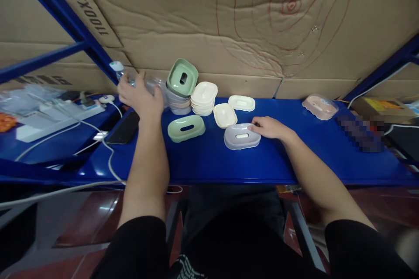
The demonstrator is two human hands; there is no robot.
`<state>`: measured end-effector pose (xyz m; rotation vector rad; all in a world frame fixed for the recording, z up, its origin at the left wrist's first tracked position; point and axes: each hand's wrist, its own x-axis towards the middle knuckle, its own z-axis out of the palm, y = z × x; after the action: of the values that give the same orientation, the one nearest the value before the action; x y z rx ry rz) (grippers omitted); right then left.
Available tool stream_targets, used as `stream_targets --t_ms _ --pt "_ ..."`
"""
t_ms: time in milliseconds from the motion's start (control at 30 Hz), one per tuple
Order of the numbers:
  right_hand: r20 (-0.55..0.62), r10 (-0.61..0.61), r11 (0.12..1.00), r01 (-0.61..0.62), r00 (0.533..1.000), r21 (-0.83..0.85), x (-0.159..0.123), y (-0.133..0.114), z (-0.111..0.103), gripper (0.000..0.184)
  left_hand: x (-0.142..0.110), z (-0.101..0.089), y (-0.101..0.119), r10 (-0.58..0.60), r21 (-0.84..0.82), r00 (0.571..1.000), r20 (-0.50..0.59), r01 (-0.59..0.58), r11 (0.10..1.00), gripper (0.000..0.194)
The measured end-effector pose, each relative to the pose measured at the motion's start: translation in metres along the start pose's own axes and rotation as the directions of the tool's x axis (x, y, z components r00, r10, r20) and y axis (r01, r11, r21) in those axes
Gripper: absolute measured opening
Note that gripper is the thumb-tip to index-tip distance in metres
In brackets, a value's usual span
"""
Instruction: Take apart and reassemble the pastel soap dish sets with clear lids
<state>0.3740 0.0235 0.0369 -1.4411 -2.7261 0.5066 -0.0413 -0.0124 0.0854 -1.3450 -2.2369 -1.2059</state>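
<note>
My right hand (270,127) pinches the right rim of a lilac soap dish (234,130), which rests on the blue table with a pale slot at its centre. At the back left, my left hand (140,96) has its fingers spread beside a clear bottle with a white cap (116,66) and some clear plastic pieces (157,83). Whether its fingertips touch them is hidden. A green soap dish (179,133) lies between my hands. Behind it, a green dish (183,72) tilts on a stack of grey and pinkish dishes (178,106), next to stacked cream trays (204,93).
Two cream trays lie loose: one (225,114) behind the lilac dish, another (241,103) farther back. A pink dish with a clear cover (321,107) stands at the right. A dark phone (124,130), white cables and a power strip (60,120) occupy the left. Cardboard (196,17) walls the back.
</note>
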Motion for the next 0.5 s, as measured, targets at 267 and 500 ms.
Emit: stream_targets --t_ms 267,500 --pt "0.003 0.008 1.0 -0.008 1.0 0.013 0.0 -0.004 0.0 0.036 0.001 0.025 -0.014 -0.035 -0.054 0.999 0.036 0.037 0.998 0.058" --pt "-0.004 -0.011 1.0 0.011 1.0 0.01 0.0 -0.002 0.002 0.039 0.005 0.02 -0.018 -0.05 0.02 0.995 0.083 0.048 0.999 0.049"
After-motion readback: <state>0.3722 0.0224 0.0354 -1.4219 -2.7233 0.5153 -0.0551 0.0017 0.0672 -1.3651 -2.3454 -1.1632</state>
